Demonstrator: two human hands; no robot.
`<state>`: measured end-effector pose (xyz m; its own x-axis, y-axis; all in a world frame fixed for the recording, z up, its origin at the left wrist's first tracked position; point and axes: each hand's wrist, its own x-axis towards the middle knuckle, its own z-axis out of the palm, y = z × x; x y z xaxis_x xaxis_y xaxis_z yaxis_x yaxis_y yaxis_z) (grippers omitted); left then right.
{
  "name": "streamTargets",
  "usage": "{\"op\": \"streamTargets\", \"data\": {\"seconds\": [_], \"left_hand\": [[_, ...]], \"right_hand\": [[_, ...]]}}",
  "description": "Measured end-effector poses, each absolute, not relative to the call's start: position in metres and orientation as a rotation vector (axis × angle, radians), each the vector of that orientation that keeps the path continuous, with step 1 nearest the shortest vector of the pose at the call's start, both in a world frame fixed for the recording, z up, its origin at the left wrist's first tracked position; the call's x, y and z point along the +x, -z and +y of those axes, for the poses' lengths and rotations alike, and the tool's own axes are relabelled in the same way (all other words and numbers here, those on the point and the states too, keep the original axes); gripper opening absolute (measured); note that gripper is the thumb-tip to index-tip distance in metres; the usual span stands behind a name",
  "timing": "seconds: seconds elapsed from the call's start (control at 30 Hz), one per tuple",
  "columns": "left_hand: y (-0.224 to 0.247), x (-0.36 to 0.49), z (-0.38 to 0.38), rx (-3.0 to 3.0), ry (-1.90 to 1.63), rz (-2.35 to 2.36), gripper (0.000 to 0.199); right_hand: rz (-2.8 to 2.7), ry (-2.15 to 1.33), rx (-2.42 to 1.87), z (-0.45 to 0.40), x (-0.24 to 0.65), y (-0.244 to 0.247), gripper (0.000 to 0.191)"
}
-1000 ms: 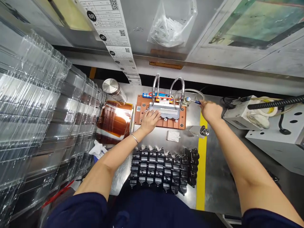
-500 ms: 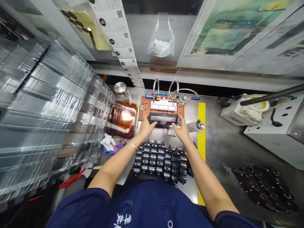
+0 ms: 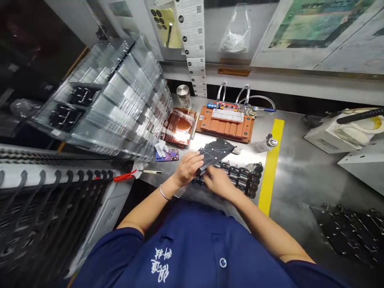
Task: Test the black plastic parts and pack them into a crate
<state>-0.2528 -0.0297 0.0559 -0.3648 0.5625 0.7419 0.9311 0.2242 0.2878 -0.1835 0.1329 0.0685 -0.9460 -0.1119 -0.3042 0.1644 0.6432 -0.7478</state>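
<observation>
Left hand [image 3: 188,170] grasps a flat black studded plate [image 3: 216,152], likely light, stiff, best held by its edges; right hand [image 3: 220,183] beside its near corner, grasp unclear.

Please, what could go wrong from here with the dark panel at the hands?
The dark panel, gripped near one end by the left hand, might tip or slip. Its lower edge is close to the rows of black parts, so it could knock or scratch them.
</observation>
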Motion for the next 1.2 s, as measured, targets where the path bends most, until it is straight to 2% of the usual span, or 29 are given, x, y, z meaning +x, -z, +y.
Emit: {"op": "streamTargets", "data": {"seconds": [0.1, 0.17, 0.3, 0.4, 0.47, 0.6, 0.77, 0.87, 0.97, 1.1, 1.2], "left_hand": [[-0.076, -0.249, -0.06, -1.349, 0.904, -2.055, 0.035], [-0.102, -0.258, -0.089, -1.323, 0.845, -2.114, 0.036], [-0.18, -0.32, -0.158, -0.89, 0.66, -2.249, 0.039], [-0.234, -0.405, -0.209, -0.406, 0.605, -2.391, 0.05], [-0.256, -0.465, -0.234, -0.148, 0.572, -2.479, 0.05], [-0.27, -0.549, -0.267, 0.073, 0.408, -2.715, 0.046], [-0.26, -0.574, -0.3, -0.467, 0.252, -2.694, 0.041], [-0.244, -0.574, -0.31, -0.728, 0.213, -2.667, 0.043], [-0.226, -0.575, -0.307, -0.763, 0.221, -2.761, 0.052], [-0.213, -0.576, -0.302, -0.632, 0.302, -2.942, 0.066], [-0.217, -0.57, -0.304, -0.643, 0.293, -2.926, 0.062]], "right_hand": [[2.053, 1.669, -0.419, 0.106, -0.169, -0.093, 0.041], [1.881, 1.838, -0.431, 0.108, -0.167, -0.1, 0.054], [2.058, 1.894, -0.006, 0.134, -0.175, -0.088, 0.061], [2.149, 1.859, 0.278, 0.146, -0.173, -0.065, 0.073], [2.142, 1.848, 0.39, 0.144, -0.166, -0.051, 0.078], [2.091, 1.832, 0.483, 0.117, -0.159, -0.03, 0.075], [2.124, 1.768, 0.353, 0.067, -0.188, -0.021, 0.068], [2.306, 1.548, 0.192, 0.041, -0.228, -0.022, 0.052], [2.657, 1.031, 0.193, 0.015, -0.284, -0.02, 0.041], [2.913, 0.492, 0.114, -0.014, -0.361, -0.004, 0.052], [2.863, 0.25, 0.133, -0.026, -0.393, 0.017, 0.066]]}}
